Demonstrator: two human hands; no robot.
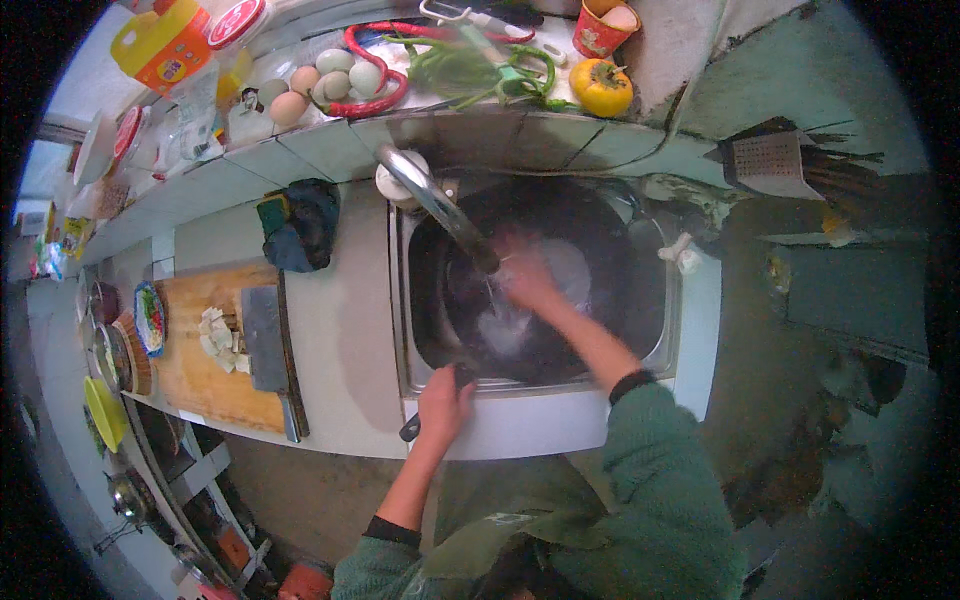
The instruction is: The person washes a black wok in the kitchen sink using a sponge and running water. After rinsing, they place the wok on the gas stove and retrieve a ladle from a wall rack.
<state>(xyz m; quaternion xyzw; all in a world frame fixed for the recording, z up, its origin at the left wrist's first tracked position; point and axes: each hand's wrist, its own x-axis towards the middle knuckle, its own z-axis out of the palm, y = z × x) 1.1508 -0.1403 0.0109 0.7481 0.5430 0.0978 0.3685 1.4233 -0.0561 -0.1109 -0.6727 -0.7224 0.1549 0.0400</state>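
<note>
My left hand (444, 403) is closed on the black handle of a dark wok (469, 360), which sits in the stainless steel sink (398, 330). Under the metal faucet (442, 210), my right hand (525, 274) reaches into the wok and is blurred. Water runs from the spout beside its fingers, and whitish water lies in the wok. Whether the right hand holds something cannot be told.
Left of the sink, a cleaver (264, 337) lies on a wooden cutting board (180, 382) beside pale cut pieces (217, 337). A dark cloth (304, 225) lies near the wall. Eggs (289, 109), peppers (375, 105) and a yellow persimmon (601, 87) line the ledge.
</note>
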